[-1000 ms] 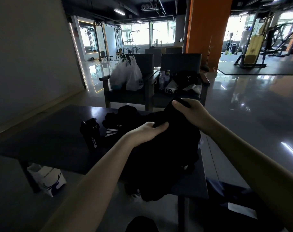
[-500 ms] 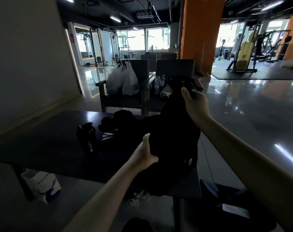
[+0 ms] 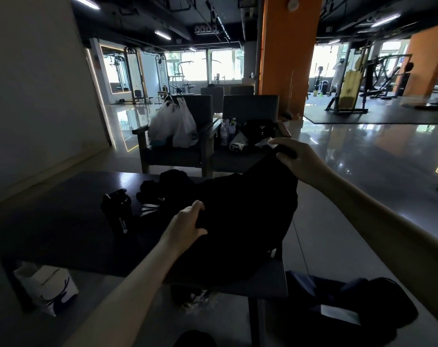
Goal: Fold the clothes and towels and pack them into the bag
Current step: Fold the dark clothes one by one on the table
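Note:
A black garment (image 3: 243, 221) hangs stretched between my two hands above the right end of a dark table (image 3: 62, 221). My right hand (image 3: 300, 159) grips its upper edge, raised high. My left hand (image 3: 187, 224) pinches the cloth lower down on the left side. The garment's bottom drapes over the table's front edge. More dark clothes (image 3: 162, 189), one with white stripes, lie in a heap on the table behind it. A dark bag (image 3: 350, 304) lies open on the floor at the lower right.
A black shaker bottle (image 3: 117, 209) stands on the table left of the clothes. A white paper bag (image 3: 47, 286) sits on the floor under the table. Two armchairs (image 3: 177, 151) beyond hold white plastic bags, bottles and more dark items. Gym machines fill the background.
My right hand has lifted the garment's top edge up and to the right. My left hand has dropped lower and shifted its hold on the cloth, spreading the garment out.

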A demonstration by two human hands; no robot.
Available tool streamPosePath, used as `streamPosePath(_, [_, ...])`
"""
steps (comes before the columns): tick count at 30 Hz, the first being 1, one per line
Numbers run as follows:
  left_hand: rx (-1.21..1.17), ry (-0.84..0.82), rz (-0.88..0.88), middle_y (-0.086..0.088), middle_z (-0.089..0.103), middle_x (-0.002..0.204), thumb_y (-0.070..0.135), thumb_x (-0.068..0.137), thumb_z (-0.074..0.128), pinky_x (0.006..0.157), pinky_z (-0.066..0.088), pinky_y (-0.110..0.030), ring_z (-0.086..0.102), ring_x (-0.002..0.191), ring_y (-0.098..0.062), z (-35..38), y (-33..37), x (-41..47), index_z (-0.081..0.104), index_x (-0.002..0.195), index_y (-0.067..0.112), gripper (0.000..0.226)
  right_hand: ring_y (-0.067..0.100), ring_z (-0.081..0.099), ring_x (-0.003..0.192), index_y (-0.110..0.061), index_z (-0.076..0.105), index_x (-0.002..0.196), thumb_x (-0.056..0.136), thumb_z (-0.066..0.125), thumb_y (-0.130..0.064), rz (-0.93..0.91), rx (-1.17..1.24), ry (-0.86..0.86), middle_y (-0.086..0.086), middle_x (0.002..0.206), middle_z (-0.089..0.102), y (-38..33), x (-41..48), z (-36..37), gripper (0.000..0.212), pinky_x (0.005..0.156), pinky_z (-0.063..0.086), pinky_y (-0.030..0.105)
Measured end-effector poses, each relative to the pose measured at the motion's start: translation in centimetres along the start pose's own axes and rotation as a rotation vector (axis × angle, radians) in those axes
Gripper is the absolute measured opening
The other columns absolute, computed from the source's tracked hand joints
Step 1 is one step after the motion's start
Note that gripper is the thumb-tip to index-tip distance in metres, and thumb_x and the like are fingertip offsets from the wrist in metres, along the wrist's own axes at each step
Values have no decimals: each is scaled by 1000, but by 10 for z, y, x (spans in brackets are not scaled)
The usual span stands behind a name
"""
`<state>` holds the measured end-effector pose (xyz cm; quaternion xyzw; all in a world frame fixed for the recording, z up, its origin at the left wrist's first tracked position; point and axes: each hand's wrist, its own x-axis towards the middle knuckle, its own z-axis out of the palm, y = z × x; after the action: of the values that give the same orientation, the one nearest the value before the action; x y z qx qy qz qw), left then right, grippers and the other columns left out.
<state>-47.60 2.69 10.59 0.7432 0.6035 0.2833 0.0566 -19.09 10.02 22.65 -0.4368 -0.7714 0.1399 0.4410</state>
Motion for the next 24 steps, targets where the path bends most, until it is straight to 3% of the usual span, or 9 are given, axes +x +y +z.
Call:
streamPosePath(2, [28, -1, 30, 1, 63, 101, 11, 72, 80, 78, 50, -26, 62, 92, -14, -14, -7, 6, 51, 107, 18, 46, 16, 59, 107, -29, 63, 107, 85, 61, 1, -71, -67, -81, -6, 111, 62, 7, -5, -8, 37, 92, 45, 28])
streamPosePath(6, [99, -18, 27, -2, 63, 92, 8, 74, 77, 74, 44, -28, 60, 89, -20, -43, -14, 18, 57, 86, 14, 25, 23, 61, 94, -19, 59, 96, 76, 74, -5, -77, -174, -229, 2, 99, 63, 14, -15, -21, 29, 85, 50, 41])
streamPosePath(9, [21, 0, -49, 2, 57, 80, 9, 77, 75, 65, 39, -25, 57, 80, -19, -59, -20, 26, 45, 69, 23, 34, 24, 60, 87, -15, 57, 93, 71, 80, -12, -49, -230, -304, 4, 89, 62, 16, -21, -24, 32, 79, 51, 42])
streamPosePath(13, [-85, 53, -144, 0, 55, 83, 13, 82, 73, 66, 37, -28, 53, 80, -17, -83, -22, 38, 50, 78, 18, 23, 24, 59, 77, -19, 54, 75, 76, 76, -12, -41, -220, -194, 5, 78, 60, 20, -18, -29, 23, 73, 50, 42])
streamPosePath(17, [-239, 232, -158, -2, 56, 88, 15, 83, 72, 71, 43, -30, 54, 84, -19, -117, -9, 50, 55, 93, 12, 20, 10, 50, 68, -23, 46, 68, 80, 70, -6, 30, -92, -66, -6, 72, 51, 9, -7, -33, 32, 61, 40, 23])
streamPosePath(19, [-256, 280, -138, -1, 54, 87, 17, 85, 69, 69, 42, -28, 52, 79, -14, -136, 4, 55, 54, 97, 12, 20, 9, 49, 67, -21, 46, 68, 83, 67, -4, 75, -13, -3, -4, 74, 51, 0, 0, -34, 31, 59, 38, 20])
streamPosePath(21, [-238, 278, -101, 2, 52, 79, 17, 87, 67, 63, 39, -23, 49, 70, -8, -154, 14, 58, 53, 94, 12, 17, 16, 51, 72, -21, 46, 68, 84, 65, -5, 66, -18, 21, -2, 76, 51, -7, 5, -38, 30, 62, 41, 24])
streamPosePath(24, [-183, 263, -74, 2, 51, 71, 19, 85, 70, 57, 35, -22, 46, 62, -9, -178, 25, 60, 54, 87, 10, 18, 27, 57, 82, -18, 51, 75, 84, 66, -10, 19, -220, -2, 8, 87, 59, -15, 10, -46, 19, 73, 48, 40])
